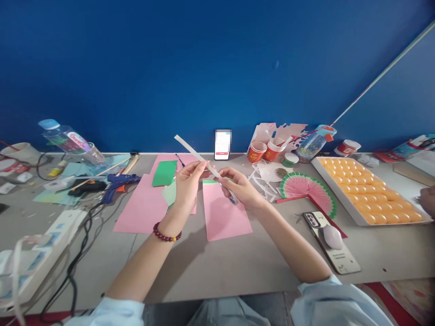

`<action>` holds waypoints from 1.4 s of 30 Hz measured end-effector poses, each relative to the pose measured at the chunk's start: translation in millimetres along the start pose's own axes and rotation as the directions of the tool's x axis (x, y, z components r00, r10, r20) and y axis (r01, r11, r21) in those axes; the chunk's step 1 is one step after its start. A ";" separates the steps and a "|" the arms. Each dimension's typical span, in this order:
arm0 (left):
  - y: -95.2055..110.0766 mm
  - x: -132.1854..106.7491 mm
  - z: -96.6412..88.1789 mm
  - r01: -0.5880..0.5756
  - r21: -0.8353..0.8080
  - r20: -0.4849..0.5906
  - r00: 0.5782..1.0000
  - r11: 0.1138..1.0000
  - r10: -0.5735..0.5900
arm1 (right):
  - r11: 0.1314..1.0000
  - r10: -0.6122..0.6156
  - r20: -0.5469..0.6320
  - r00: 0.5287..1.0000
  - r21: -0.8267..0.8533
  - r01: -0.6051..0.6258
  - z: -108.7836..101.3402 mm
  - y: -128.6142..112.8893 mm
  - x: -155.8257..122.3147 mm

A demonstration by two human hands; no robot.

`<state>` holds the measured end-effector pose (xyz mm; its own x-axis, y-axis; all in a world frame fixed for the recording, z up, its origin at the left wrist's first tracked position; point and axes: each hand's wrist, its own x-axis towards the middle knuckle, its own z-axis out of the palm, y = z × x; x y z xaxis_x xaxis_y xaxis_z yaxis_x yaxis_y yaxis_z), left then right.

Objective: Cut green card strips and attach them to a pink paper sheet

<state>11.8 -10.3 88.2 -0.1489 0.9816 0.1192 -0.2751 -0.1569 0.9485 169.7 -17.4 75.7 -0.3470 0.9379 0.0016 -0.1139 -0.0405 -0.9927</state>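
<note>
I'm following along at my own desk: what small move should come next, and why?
Perhaps lower the white strip toward the green-edged pink sheet: the left hand and right hand hold it raised, and that sheet lies flat just below in view.

over on the left there's a blue-capped plastic bottle [64, 136] by the blue wall [170, 68], a blue glue gun [117, 182] to its right, a white power strip [44, 256] nearer; swing right, and a white tray [334, 182] shows rows of orange domes [365, 191], a pale rounded object [332, 237] resting on a phone [345, 262]!
</note>
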 end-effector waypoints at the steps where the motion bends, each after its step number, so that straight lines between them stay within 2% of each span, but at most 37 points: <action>1: 0.5 0.1 -0.1 0.005 0.001 -0.006 1.000 1.000 -0.005 | 1.000 -0.003 0.005 1.000 0.008 0.003 0.2 0.1 -0.1; 12: 0.0 4.5 -2.1 0.091 -0.046 -0.082 0.992 0.995 -0.095 | 1.000 0.000 -0.027 1.000 0.013 0.001 2.3 2.6 0.6; 19: 4.3 2.5 -1.5 0.162 -0.106 -0.013 0.986 0.981 -0.164 | 0.999 0.021 -0.060 0.998 0.036 -0.019 1.4 4.3 1.3; 27: 2.5 7.2 -5.8 0.186 -0.130 0.036 0.983 0.974 -0.183 | 0.998 0.018 0.003 1.000 0.062 -0.018 0.2 0.3 1.1; 33: 5.6 9.6 -9.4 0.210 -0.161 0.024 0.978 0.964 -0.209 | 0.997 0.018 0.034 0.999 0.070 -0.021 -3.0 3.3 2.0; 42: 12.1 31.1 -33.1 0.116 -0.251 -0.083 0.987 0.961 -0.141 | 0.996 0.043 0.049 0.998 0.072 -0.046 -6.7 5.7 4.1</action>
<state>-27.6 14.7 93.7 -0.1871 0.9815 -0.0403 -0.5203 -0.0642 0.8516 173.9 -11.5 69.3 -0.3969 0.9172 -0.0351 -0.1643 -0.1087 -0.9804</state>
